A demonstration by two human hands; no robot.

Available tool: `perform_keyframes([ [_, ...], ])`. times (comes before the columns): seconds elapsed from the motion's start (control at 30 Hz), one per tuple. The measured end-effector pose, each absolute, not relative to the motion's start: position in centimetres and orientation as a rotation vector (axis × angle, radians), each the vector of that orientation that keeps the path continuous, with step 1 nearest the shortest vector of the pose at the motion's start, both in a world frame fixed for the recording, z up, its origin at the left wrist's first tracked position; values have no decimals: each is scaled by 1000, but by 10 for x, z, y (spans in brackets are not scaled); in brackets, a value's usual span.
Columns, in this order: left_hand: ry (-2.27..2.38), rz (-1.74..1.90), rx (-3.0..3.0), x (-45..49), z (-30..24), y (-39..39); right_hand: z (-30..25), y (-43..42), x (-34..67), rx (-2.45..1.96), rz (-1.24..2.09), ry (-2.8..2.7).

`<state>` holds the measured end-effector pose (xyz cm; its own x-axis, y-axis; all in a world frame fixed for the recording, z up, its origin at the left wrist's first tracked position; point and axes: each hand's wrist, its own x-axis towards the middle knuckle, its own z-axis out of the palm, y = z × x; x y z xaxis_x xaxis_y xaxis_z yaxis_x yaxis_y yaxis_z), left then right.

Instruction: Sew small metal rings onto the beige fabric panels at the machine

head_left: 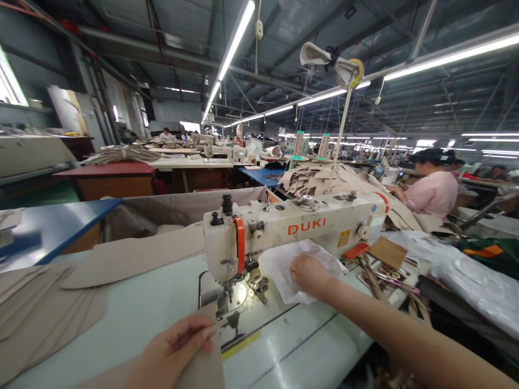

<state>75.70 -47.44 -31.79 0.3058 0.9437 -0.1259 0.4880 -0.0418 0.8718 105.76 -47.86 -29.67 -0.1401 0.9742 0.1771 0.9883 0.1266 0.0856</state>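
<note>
- Head view, left edge to lower left: blue table (87, 216) beyond the work surface; loose stack of beige panels (44, 324) fanned flat on the pale machine table (133, 310), edges staggered, which probably makes single pieces easier to lift
- Left of centre: long beige panel (138, 256) lying flat, its right end passing behind the machine head; presumably laid there to have room to spread
- Lower centre-left: left hand (176, 343) narrow, thumb and forefinger pinching the edge of a beige strip (208, 364); strip lies in the lower centre, its upper end just beside the needle area (232, 294); pinch near that end likely gives close control of the edge
- Centre: sewing machine (308, 219), marked DUKI, arm running toward the right; small metal attachment (258, 283) beside the needle plate, lit by a lamp glow
- Right of centre: white translucent sheet (278, 265) crumpled under the machine arm; right hand (308, 273) on it, fingers curled inward; cannot tell whether they grip the sheet or only press it
- Farther right: orange-red piece (357, 250), brown block (387, 252) and scissors (393, 276) clustered at the table's end, perhaps for easy reach
- Right, behind: pile of cut pieces (316, 181); co-worker in pink (432, 189); clear plastic wrap (478, 283) bunched at the right edge
</note>
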Motion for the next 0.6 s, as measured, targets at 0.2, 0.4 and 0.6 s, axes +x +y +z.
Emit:
perform_keyframes([
  [0.2,1221,761,1540,758,-324,-478,-282,-514,1038,-1667,346,-1788],
  [0.4,1126,811,1458,759,-336,-481,-279,-547,998,-868,1652,-601],
  [0.6,1079,883,1490,759,-334,-487,-290,-546,975,-762,1837,-486],
])
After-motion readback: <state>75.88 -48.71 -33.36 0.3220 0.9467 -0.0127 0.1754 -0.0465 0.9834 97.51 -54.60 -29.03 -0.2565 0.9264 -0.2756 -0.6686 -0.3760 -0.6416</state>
